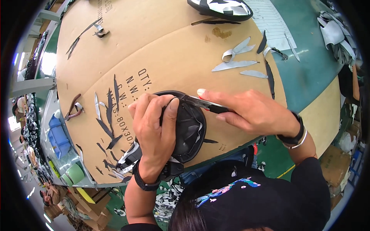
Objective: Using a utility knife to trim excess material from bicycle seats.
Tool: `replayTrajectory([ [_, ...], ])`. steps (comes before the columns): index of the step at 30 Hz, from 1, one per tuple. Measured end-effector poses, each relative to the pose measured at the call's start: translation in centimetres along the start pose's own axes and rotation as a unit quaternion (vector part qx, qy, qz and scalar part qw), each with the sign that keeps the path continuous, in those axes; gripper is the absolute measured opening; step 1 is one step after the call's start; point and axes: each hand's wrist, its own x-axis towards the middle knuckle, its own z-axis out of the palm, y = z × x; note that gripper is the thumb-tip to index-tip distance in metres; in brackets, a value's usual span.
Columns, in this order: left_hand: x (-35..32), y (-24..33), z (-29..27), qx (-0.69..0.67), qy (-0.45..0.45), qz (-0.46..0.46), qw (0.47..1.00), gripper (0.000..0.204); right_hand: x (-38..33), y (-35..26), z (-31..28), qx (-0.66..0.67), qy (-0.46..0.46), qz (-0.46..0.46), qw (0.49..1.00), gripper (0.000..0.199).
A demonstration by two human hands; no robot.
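My left hand (154,127) grips a black, rounded, hollow piece (189,134) with a thick rim, its fingers and thumb wrapped over the left side. Folds of dark material show inside the hollow; what kind of article it is I cannot make out. In my right hand (250,109) is a utility knife (214,107) with a dark handle and a bit of red. Its blade meets the rim at the far side, close to my left fingertips. Part of the black piece is hidden under my left hand.
Brown cardboard (154,57) covers the table, strewn with grey and black trimmings (235,66). Pliers (74,107) lie at the left, near a blue tray (58,136) and a green container (73,174). A black-and-white padded piece (221,8) rests at the far edge, beside printed paper (269,23).
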Motion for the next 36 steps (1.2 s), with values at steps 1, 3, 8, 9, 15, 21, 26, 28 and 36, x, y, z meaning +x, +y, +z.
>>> replayTrajectory([
  [1,0.0,0.0,0.0,-0.004,0.002,0.0,1.0,0.007,-0.3,-0.3,0.2,-0.016,-0.002,0.024,1.0,0.057],
  [3,-0.2,0.0,-0.2,-0.052,0.011,-0.056,0.997,0.008,-1.2,-0.8,0.7,-0.036,-0.004,0.051,0.998,0.057],
  [8,-0.8,-1.2,-0.3,-0.392,0.202,-0.121,0.889,0.019,-3.2,-2.3,2.6,0.049,0.023,0.119,0.991,0.058],
  [9,-0.9,-1.9,-0.3,-0.479,0.237,-0.094,0.84,0.02,-3.7,-2.7,3.2,0.084,0.041,0.144,0.985,0.058],
  [15,0.3,-0.5,-1.5,-0.378,0.22,-0.135,0.889,0.048,-4.6,-3.4,4.6,0.119,0.097,0.158,0.975,0.055],
  [21,-1.1,-2.8,-8.4,-0.22,-0.267,-0.361,0.866,0.052,-3.9,-2.6,2.8,0.038,0.045,0.108,0.992,0.054],
  [26,-3.5,-0.1,-6.1,-0.276,-0.182,-0.398,0.856,0.031,-5.0,-1.3,5.3,0.035,0.037,0.079,0.996,0.062],
  [28,-5.4,0.9,-5.5,-0.295,-0.094,-0.419,0.854,0.031,-6.1,-0.9,6.8,0.053,0.053,0.059,0.995,0.063],
  [36,-11.6,4.8,-2.5,-0.239,0.118,-0.359,0.894,0.042,-10.1,-2.4,10.2,0.152,0.068,0.097,0.981,0.065],
])
